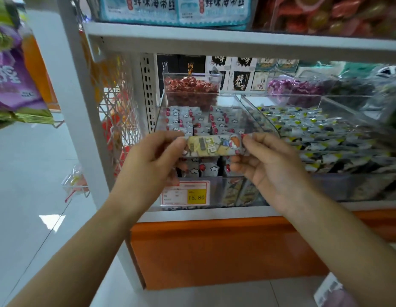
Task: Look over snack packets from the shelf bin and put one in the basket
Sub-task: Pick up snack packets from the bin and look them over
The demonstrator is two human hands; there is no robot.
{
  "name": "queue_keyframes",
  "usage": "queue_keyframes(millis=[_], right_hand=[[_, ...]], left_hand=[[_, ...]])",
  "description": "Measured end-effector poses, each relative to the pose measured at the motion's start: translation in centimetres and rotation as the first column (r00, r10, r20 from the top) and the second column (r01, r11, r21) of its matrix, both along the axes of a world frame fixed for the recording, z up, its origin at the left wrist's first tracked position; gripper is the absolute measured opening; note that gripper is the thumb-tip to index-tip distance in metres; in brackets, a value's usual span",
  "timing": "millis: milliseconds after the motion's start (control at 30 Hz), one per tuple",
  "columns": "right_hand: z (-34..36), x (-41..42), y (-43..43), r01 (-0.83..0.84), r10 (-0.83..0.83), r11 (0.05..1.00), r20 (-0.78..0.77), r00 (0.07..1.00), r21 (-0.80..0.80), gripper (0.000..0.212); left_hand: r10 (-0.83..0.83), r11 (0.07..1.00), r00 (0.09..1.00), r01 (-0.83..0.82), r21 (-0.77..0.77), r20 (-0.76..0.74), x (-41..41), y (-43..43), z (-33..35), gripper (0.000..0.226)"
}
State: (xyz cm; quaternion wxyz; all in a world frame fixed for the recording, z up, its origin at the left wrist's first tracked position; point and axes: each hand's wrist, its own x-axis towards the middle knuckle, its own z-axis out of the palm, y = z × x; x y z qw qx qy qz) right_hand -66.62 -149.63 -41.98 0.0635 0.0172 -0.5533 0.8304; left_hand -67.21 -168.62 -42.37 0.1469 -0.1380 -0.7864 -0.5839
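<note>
packet [214, 145] level between hands | left hand [149, 161], right hand [266, 171] pinch its ends | before bin [262, 120] | print blurred

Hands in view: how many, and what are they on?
2. The left hand pinches the left end of the snack packet; the right hand pinches its right end, in front of the clear shelf bin. No other hands visible.

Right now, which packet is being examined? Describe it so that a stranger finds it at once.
Find the clear bin above the yellow price tag. Before it, left hand and right hand pinch one long packet by its ends. It alone lies sideways; the others stand in rows.
</note>
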Motion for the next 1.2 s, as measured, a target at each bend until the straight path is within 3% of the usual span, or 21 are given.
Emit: queue_keyframes(millis=[167,300,400,500,533,600,833,1067,1200], right_hand=[[-0.3,-0.3,0.7,-0.055,0.061,0.99,0.046,0.997,-0.129,0.011],[-0.5,-0.3,0.9,-0.113,0.115,0.986,0.011,0.993,-0.121,0.019],[-0.5,-0.1,0.9,-0.122,0.122,0.992,-0.057,0.991,-0.001,0.022],[-0.6,0.1,0.7,-0.016,0.046,0.984,-0.165,0.985,0.178,0.01],[-0.6,0.1,0.6,0.023,0.026,0.969,-0.193,0.981,0.247,0.005],[-0.7,0.1,0.5,0.062,0.012,0.939,-0.213,0.977,0.337,0.012],[-0.5,0.2,0.6,0.09,0.006,0.916,-0.237,0.971,0.39,0.01],[0.0,0.0,0.8,0.136,-0.063,0.912,-0.194,0.979,0.387,0.026],[0.1,0.5,0.7,0.262,-0.071,0.789,-0.341,0.937,0.556,0.019]], left_hand=[[-0.205,0.911,0.959,0.113,0.397,0.197,-0.1,0.0,0.3,0.025],[-0.279,0.833,0.93,0.109,0.543,0.24,-0.2,-0.3,0.3,0.024],[-0.2,0.892,0.958,0.092,0.442,0.206,-0.1,-0.4,0.2,0.024],[-0.168,0.926,0.969,0.093,0.366,0.181,0.2,-0.4,0.3,0.024],[-0.173,0.933,0.969,0.103,0.346,0.178,0.3,-0.3,0.4,0.029],[-0.157,0.957,0.974,0.109,0.269,0.163,0.5,0.0,0.4,0.04],[-0.174,0.973,0.981,0.157,0.172,0.088,0.7,0.1,0.6,0.041],[-0.151,0.988,0.988,0.151,-0.035,0.012,1.3,0.1,1.0,0.042],[-0.103,0.994,0.993,0.105,-0.04,0.052,1.3,0.5,1.0,0.029]])
